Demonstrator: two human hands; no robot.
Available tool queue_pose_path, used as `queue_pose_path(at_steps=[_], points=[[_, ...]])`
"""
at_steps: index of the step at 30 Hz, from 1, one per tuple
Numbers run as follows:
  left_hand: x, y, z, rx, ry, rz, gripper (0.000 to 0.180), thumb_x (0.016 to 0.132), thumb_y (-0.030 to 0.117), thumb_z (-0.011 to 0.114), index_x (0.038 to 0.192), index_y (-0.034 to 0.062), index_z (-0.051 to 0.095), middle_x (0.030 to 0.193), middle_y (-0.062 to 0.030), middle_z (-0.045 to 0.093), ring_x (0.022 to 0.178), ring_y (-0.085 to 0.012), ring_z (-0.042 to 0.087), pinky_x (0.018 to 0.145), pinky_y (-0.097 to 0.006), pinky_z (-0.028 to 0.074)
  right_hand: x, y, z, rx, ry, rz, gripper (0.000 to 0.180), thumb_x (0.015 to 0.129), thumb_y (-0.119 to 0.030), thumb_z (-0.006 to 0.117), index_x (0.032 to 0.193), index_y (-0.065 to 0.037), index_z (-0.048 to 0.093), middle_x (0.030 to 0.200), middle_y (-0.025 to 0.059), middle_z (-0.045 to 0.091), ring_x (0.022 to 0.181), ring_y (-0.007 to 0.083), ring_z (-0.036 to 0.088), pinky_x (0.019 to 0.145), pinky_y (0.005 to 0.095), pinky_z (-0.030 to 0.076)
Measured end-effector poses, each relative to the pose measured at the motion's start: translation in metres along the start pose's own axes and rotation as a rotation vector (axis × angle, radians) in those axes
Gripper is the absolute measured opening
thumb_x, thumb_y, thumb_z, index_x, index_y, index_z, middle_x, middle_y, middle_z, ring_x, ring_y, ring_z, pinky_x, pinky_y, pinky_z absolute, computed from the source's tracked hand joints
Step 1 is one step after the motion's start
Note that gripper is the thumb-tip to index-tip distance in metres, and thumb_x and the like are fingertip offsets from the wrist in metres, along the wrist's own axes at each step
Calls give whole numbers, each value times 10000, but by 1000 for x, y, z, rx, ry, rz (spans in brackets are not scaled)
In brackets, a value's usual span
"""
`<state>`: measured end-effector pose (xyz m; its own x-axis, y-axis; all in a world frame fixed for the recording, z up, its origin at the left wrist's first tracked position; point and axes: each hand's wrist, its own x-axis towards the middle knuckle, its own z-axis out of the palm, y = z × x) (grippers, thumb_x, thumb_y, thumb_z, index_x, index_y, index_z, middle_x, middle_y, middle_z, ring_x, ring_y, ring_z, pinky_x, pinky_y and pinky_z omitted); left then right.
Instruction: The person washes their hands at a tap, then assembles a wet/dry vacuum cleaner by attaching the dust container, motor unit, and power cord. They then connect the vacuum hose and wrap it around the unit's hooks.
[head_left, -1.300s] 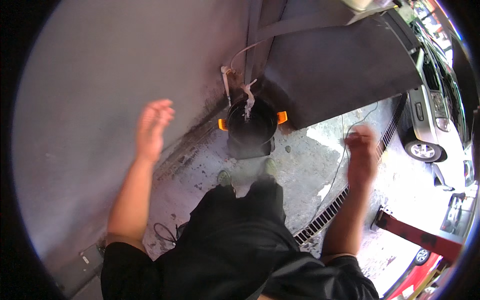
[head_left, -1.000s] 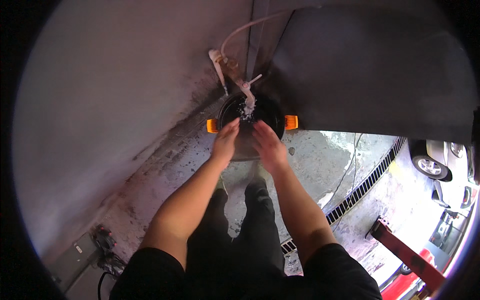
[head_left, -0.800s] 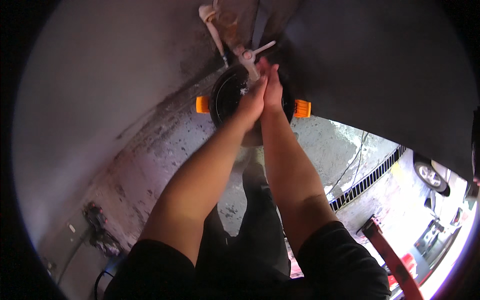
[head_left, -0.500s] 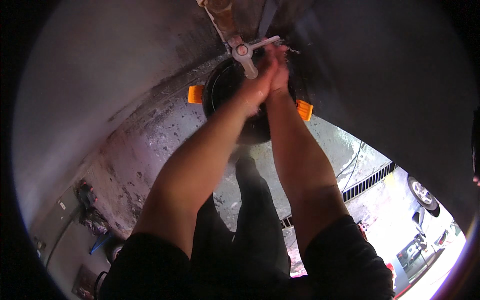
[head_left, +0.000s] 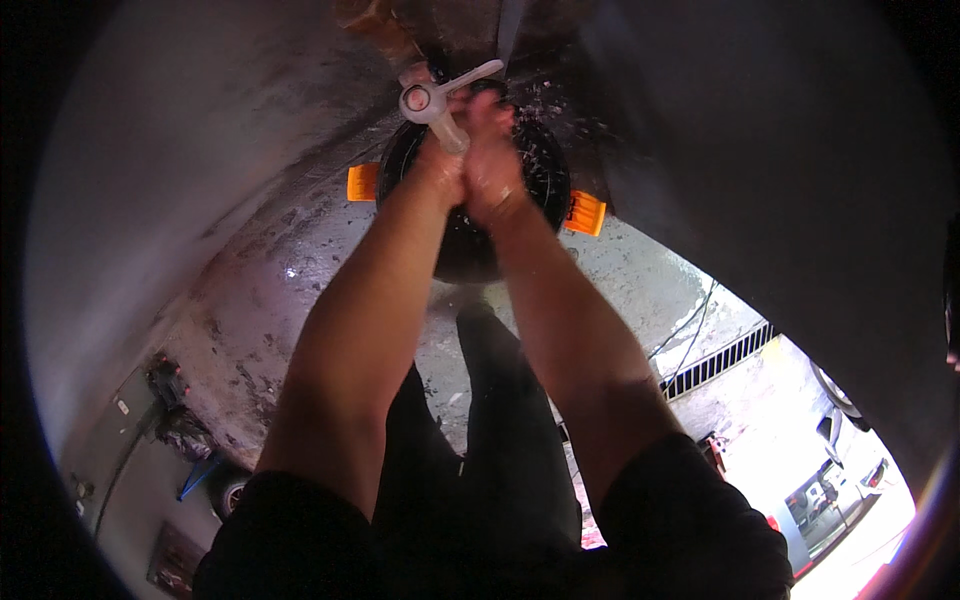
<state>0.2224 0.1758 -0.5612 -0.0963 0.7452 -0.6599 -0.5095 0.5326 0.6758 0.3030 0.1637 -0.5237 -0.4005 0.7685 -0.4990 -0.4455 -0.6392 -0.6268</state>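
Left hand (head_left: 440, 165) and right hand (head_left: 495, 170) pressed together under the white tap (head_left: 432, 100), over the black bucket (head_left: 545, 180); water seemingly spraying.

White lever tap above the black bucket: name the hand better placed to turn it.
Probably left. The left hand lies directly under the white lever tap; the right hand sits farther right over the black bucket.
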Motion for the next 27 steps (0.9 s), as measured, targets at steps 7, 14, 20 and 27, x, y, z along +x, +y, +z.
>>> queue_pose_path(at_steps=[7, 14, 20, 27], points=[[2, -23, 19, 679, 149, 305, 335, 979, 314, 657, 1232, 97, 623, 1054, -107, 713, 1025, -311, 650, 1022, -441, 513, 5, 11, -25, 415, -9, -65, 454, 997, -313, 663, 1362, -55, 584, 1256, 104, 667, 1181, 261, 616, 1050, 408, 447], [-1, -10, -11, -203, -136, 393, 307, 1005, 339, 630, 1161, 75, 636, 1080, -98, 679, 1010, -284, 673, 921, -440, 566, 16, -11, 12, 553, 422, 81, 141, 1003, -226, 620, 1070, -105, 645, 992, 86, 659, 976, 278, 639, 896, 413, 524], [-84, -12, -3, -351, -356, -180, 358, 1037, 279, 606, 1326, 68, 599, 1319, -97, 610, 1153, -203, 639, 999, -372, 527, 83, -9, 8, 1126, 108, -57, 267, 1039, -437, 522, 1029, -206, 657, 725, -39, 544, 678, 150, 563, 731, 373, 505], [-132, -4, 29, -323, 16, -319, 612, 984, 448, 671, 1417, 32, 550, 1225, -152, 695, 1108, -261, 692, 951, -408, 568, 121, 16, 5, -788, 235, -606, 392, 859, -423, 754, 1129, -139, 723, 1005, 116, 733, 973, 247, 717, 834, 386, 571]])
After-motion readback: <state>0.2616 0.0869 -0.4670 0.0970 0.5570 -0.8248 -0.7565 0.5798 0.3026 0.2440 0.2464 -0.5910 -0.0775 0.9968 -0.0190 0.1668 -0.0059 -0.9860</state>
